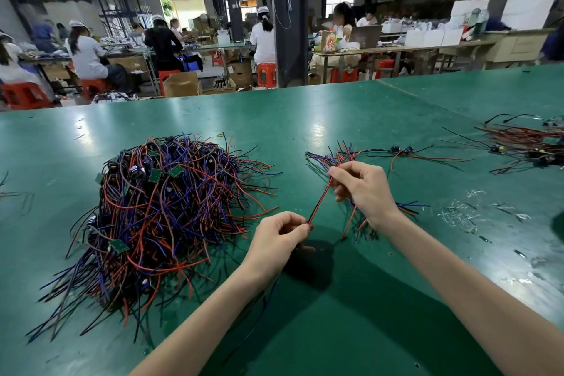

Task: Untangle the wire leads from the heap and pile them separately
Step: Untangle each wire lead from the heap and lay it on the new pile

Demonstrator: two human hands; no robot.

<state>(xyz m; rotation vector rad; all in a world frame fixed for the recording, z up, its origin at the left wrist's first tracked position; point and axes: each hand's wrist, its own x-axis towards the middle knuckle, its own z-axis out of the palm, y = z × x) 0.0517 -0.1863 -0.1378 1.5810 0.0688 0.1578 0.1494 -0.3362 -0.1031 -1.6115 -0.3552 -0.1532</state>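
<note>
A large tangled heap of red, blue and black wire leads [158,210] with small green circuit boards lies on the green table's left half. My left hand [279,235] pinches the lower end of a red-and-black lead [319,200]. My right hand [363,185] pinches the same lead's upper end, so the lead runs taut between both hands. Under and behind my right hand lies a small separate pile of leads [351,156], partly hidden by the hand.
Another spread of red and black leads [525,143] lies at the table's far right. Clear plastic scraps [457,214] are scattered right of my right arm. The green table [305,119] ends at a far edge; beyond it people sit at benches.
</note>
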